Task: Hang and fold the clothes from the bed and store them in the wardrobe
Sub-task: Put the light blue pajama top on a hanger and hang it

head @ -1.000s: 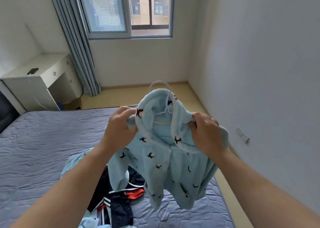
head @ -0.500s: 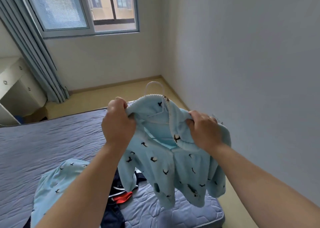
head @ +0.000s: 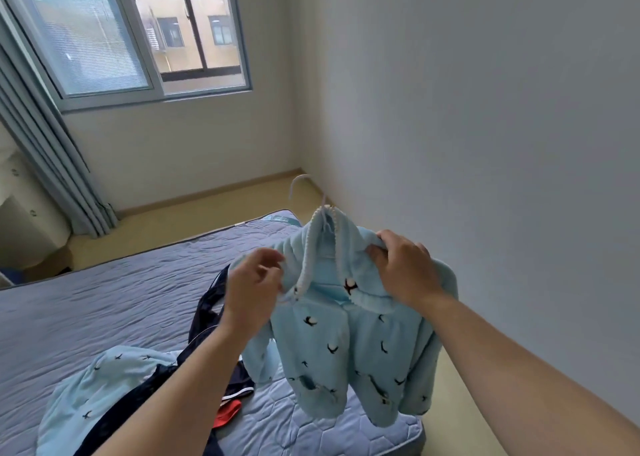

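Note:
A light blue fleece hooded jacket (head: 346, 351) with small dark bird prints hangs in the air over the bed's corner. It sits on a white hanger (head: 298, 184) whose hook sticks up out of the hood. My right hand (head: 405, 268) grips the jacket's right shoulder by the hood. Just off the left shoulder, my left hand (head: 252, 289) is blurred, its fingers loosely curled and holding nothing I can make out. On the bed (head: 104, 299) lie a matching light blue garment (head: 97, 386), a dark navy garment (head: 207, 317) and a red piece (head: 227, 417).
A plain wall (head: 485, 144) stands close on the right, with a narrow strip of floor (head: 446, 417) between it and the bed. A window (head: 138, 40) and a grey-blue curtain (head: 52, 164) are at the back. White furniture (head: 20, 213) stands at the far left.
My left hand has come off the jacket's left shoulder and opened. The view has swung right and the jacket now hangs lower, held by my right hand.

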The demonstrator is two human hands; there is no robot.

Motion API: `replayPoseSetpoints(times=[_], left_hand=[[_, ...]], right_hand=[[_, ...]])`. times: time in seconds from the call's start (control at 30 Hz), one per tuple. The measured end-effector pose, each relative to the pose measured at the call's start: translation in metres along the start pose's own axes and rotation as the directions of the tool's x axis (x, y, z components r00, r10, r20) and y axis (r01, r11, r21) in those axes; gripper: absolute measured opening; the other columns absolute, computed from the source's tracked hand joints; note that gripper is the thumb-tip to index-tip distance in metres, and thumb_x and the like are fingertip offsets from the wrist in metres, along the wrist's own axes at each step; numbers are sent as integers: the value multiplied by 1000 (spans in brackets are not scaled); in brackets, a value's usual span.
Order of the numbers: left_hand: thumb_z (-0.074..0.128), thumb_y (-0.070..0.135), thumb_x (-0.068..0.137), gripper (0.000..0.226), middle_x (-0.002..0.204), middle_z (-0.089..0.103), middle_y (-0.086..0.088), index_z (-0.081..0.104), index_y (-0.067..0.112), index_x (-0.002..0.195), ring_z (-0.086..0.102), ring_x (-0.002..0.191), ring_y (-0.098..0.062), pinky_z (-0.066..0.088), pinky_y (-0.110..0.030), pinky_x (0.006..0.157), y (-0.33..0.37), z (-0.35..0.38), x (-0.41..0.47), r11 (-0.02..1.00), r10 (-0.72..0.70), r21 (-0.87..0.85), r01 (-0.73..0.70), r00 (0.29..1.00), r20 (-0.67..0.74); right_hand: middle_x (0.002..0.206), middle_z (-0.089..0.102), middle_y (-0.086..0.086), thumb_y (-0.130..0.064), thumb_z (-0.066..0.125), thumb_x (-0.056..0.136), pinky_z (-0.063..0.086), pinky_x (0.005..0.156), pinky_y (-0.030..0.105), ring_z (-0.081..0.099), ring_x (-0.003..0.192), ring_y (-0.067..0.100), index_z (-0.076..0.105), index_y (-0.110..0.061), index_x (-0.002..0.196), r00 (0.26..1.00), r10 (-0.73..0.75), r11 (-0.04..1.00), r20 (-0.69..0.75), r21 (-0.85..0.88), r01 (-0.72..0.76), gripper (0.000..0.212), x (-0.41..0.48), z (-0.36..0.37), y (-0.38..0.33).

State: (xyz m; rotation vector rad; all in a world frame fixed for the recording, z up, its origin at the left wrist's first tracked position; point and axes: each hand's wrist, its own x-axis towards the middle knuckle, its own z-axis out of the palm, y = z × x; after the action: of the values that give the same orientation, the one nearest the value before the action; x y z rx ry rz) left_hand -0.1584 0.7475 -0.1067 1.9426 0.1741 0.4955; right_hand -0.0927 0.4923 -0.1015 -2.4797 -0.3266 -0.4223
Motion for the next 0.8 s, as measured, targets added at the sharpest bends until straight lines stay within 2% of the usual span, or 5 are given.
replayPoseSetpoints(times=[0.07,0.2,0.37,0.53,0.8], left_hand=[[60,-7,76,36,90,66,6,66,22,96,63,78,-19,55,-36,72,2,-4,9,955,148,276,-109,981,-128],[73,13,70,73,138,55,4,52,29,137,46,128,-24,38,-43,108,10,10,20,728,215,596,-340,938,272],[86,38,71,52,96,61,11,62,26,116,60,90,-24,38,-24,65,33,42,21,767,263,457,-451,870,418],[82,56,73,43,87,55,18,60,37,105,50,76,-10,35,-20,62,29,47,17,789,231,477,-388,906,355],[70,10,86,11,85,71,-4,72,20,89,62,82,-31,40,-32,68,23,43,15,746,160,588,-312,941,297]], right_hand=[[103,70,-3,-43,45,105,39,91,38,62,96,24,61,-24,107,1000,30,999,10,19,-30,25,-6,-20,11],[85,61,-11,-43,47,105,42,91,41,58,85,23,54,-27,95,999,32,999,5,35,-32,21,-18,-58,29],[66,46,-18,-46,48,103,41,84,38,44,64,4,44,-35,79,1000,-23,999,-13,22,23,27,-30,-87,42],[70,51,-16,-48,47,102,41,86,39,48,68,14,48,-32,83,994,29,1000,-105,-6,-30,25,-41,-105,65],[90,69,-3,-51,45,102,42,90,41,61,84,24,53,-28,92,973,107,990,-206,-65,-123,26,-54,-127,86]])
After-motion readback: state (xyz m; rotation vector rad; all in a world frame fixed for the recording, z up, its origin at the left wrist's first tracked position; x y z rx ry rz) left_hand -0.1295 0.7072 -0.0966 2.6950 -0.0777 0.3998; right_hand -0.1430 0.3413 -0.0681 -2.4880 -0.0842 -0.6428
